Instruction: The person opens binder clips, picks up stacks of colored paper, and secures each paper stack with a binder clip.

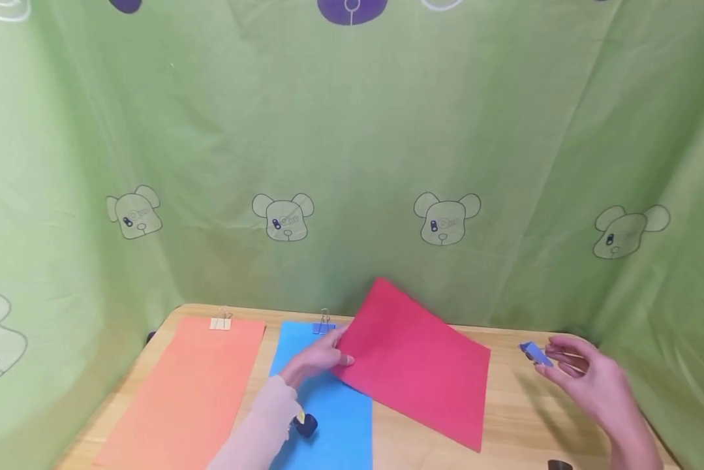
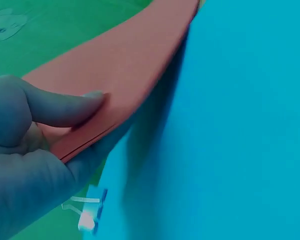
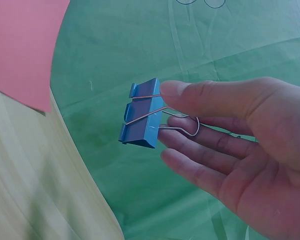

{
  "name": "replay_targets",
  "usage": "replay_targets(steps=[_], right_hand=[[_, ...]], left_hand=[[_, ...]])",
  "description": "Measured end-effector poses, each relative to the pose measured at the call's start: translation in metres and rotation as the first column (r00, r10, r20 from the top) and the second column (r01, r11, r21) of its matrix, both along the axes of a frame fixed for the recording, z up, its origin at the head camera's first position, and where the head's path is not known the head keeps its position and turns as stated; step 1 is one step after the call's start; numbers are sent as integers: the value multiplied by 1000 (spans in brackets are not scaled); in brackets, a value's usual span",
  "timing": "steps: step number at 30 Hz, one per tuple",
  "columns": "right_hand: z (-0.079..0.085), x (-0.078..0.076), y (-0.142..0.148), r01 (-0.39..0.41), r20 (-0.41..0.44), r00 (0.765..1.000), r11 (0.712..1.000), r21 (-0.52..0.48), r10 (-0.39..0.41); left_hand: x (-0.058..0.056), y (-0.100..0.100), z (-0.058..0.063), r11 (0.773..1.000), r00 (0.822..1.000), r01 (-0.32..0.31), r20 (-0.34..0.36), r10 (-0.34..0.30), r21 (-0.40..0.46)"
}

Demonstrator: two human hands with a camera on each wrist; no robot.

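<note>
My left hand [image 1: 322,356] pinches the left edge of a red stack of paper [image 1: 416,362] between thumb and fingers. The stack is lifted and tilted, partly over a blue sheet [image 1: 334,424]; in the left wrist view its edge [image 2: 135,75] bends. On the right, my right hand [image 1: 592,375] holds a blue binder clip [image 1: 535,354] by its wire handles, above the table and apart from the red paper. The right wrist view shows the clip [image 3: 142,112] between thumb and fingers, its mouth facing away from the palm.
An orange sheet [image 1: 193,391] lies at the left with a white binder clip [image 1: 220,323] on its far edge. Another blue binder clip [image 1: 323,328] sits on the blue sheet's far edge. Green cloth [image 1: 352,130] hangs behind the wooden table [image 1: 516,418] and along its sides.
</note>
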State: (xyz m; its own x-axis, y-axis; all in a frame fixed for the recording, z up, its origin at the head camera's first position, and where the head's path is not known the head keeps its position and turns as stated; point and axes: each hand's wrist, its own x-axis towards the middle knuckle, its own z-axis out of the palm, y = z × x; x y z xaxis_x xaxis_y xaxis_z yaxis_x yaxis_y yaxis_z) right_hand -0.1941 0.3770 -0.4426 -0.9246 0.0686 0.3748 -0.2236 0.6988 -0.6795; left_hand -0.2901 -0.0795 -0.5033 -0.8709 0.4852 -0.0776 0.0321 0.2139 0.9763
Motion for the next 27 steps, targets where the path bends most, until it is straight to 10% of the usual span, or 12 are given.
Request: replay_targets(steps=[7, 17, 22, 27], right_hand=[[0, 3, 4, -12, 1, 1000, 1000, 11, 12], [-1, 1, 6, -19, -7, 1000, 999, 28, 19], [-3, 2, 6, -10, -4, 1000, 1000, 25, 10], [-1, 3, 3, -5, -1, 1000, 999, 34, 5]], left_hand=[[15, -24, -5, 989, 995, 2, 103, -18, 149], [34, -36, -8, 995, 985, -76, 157, 65, 67], [34, -32, -4, 977, 961, -210, 181, 211, -25], [30, -32, -5, 977, 959, -207, 191, 212, -43]])
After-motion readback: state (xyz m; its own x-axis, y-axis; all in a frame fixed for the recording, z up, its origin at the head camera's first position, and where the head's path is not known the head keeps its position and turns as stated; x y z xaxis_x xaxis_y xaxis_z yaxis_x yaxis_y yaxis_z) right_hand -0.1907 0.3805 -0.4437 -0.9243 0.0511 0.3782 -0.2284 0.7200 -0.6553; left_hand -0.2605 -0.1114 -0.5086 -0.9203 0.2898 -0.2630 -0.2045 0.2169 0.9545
